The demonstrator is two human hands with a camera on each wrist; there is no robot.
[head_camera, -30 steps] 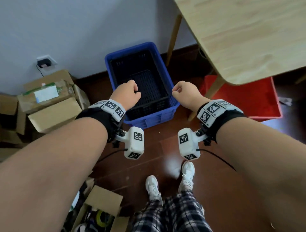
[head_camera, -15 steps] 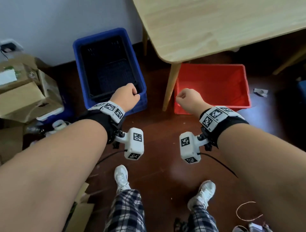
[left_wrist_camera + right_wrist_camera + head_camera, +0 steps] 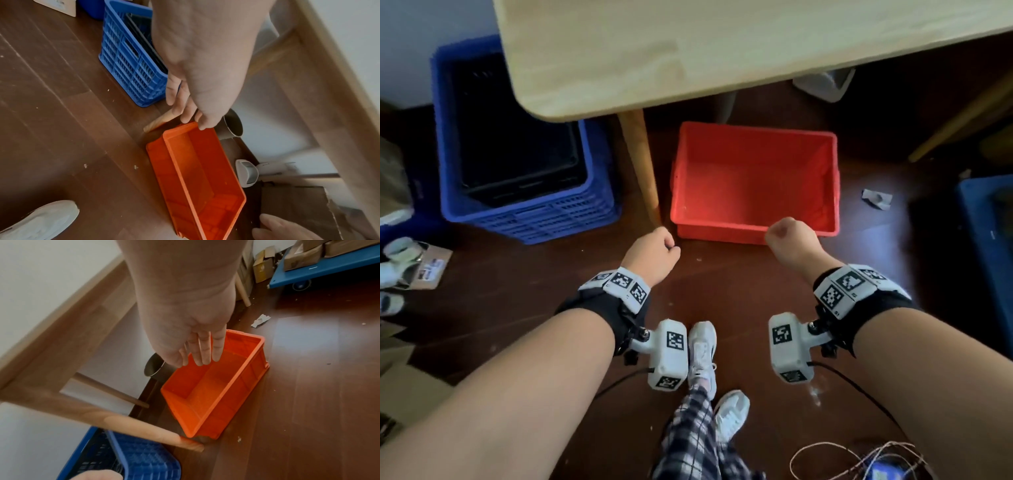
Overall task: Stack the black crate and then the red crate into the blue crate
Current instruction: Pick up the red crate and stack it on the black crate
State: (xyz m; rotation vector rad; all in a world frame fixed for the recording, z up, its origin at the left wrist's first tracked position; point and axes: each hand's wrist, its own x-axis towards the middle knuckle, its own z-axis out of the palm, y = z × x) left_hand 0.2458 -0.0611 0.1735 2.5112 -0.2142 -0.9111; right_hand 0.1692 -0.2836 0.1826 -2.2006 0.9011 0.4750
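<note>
The blue crate (image 3: 527, 219) stands on the floor at the left, with the black crate (image 3: 517, 154) nested inside it. An empty red crate (image 3: 753, 171) sits to its right, partly under the table. My left hand (image 3: 654, 253) hovers near the red crate's front left corner, and my right hand (image 3: 789, 240) is over its front rim. Both hold nothing. In the left wrist view the left hand (image 3: 185, 112) hangs with relaxed fingers above the red crate (image 3: 195, 170). The right wrist view has the right hand (image 3: 197, 356), fingers loosely straight, above the red crate (image 3: 216, 394).
A wooden table (image 3: 722, 44) overhangs both crates, and its leg (image 3: 640, 164) stands between them. A metal cup (image 3: 233, 125) lies behind the red crate. A blue cart (image 3: 989, 222) is at the right, crumpled paper (image 3: 876, 198) beside it, my shoes (image 3: 702, 349) below.
The view has swung right, from the blue crate to the red crate. Both empty hands have moved from the blue crate's front rim to the red crate's near side. My feet have stepped right.
</note>
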